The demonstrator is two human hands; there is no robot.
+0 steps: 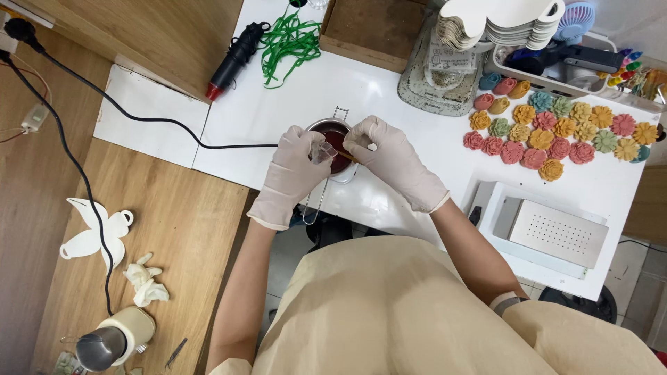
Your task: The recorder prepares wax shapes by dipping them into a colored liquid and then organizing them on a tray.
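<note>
Gloved left hand (295,167) pinches a small clear mould (324,153) over the metal pot (336,142) of dark red liquid on the white table (389,104), right hand (385,156) fingertips closed beside it; mould looks light, slippery, best gripped by edges.

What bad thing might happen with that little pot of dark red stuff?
The small metal pot sits near the white table's edge, so a bump from the gloved left hand or right hand might tip it. The dark liquid could then splash toward the coloured flower shapes.
</note>
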